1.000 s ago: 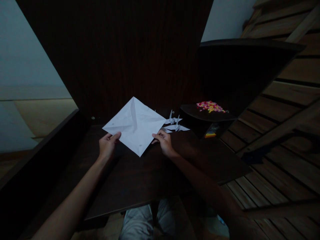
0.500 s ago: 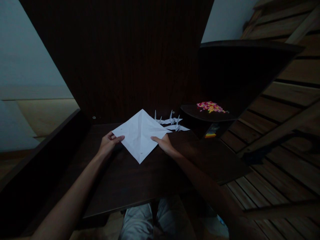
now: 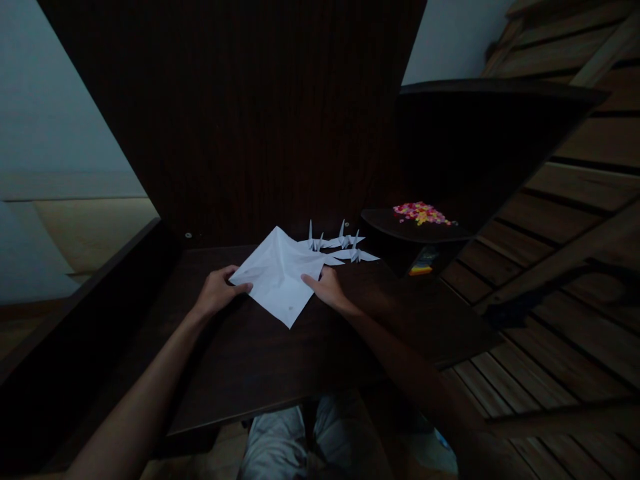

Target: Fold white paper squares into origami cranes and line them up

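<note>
A white sheet of paper [image 3: 280, 273], creased and turned like a diamond, is held above the dark desk. My left hand [image 3: 219, 291] pinches its left corner, thumb on top and fingers underneath. At the right corner my right hand [image 3: 327, 285] grips it the same way, its fingers mostly hidden below the sheet. Just behind the paper's right side stand white origami cranes [image 3: 355, 254] with pointed wings and necks. The sheet covers part of the nearest ones.
The dark wooden desk [image 3: 240, 373] has a tall back panel [image 3: 260, 120]. On a rounded shelf [image 3: 390, 223] at the right lies a pile of small pink, red and yellow pieces [image 3: 423, 213]. Below it is a yellow-edged item [image 3: 421, 270]. Wooden slats [image 3: 575, 233] rise at far right.
The paper has tilted and turned slightly, its top corner shifting left and its bottom corner right. My hands have come a little closer together, still holding it.
</note>
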`<state>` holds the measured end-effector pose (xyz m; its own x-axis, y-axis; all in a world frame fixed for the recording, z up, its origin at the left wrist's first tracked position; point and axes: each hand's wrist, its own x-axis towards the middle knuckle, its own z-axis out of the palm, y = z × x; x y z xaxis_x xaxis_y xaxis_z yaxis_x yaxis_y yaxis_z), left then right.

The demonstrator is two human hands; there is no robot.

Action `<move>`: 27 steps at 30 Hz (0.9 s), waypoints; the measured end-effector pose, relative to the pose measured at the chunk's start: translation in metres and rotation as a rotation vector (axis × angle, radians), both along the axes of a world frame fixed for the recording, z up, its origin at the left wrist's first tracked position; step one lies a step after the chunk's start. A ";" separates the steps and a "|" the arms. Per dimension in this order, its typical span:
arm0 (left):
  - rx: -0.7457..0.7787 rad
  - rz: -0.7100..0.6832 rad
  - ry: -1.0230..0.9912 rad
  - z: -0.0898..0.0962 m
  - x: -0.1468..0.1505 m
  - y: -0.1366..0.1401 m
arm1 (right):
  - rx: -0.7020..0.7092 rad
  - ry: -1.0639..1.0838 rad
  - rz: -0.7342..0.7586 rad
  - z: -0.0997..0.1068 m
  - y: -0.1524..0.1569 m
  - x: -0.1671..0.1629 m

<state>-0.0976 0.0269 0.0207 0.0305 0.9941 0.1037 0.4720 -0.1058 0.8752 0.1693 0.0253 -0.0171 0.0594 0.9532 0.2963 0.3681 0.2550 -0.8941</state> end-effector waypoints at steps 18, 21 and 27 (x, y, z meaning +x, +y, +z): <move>0.039 0.187 0.093 -0.007 -0.001 0.003 | -0.026 -0.079 -0.003 -0.013 0.003 -0.002; 0.037 0.192 0.032 -0.004 0.003 0.000 | -0.055 -0.069 -0.038 -0.010 0.003 -0.003; -0.015 0.151 -0.319 0.001 0.023 -0.013 | -0.115 0.053 -0.081 -0.012 0.004 -0.007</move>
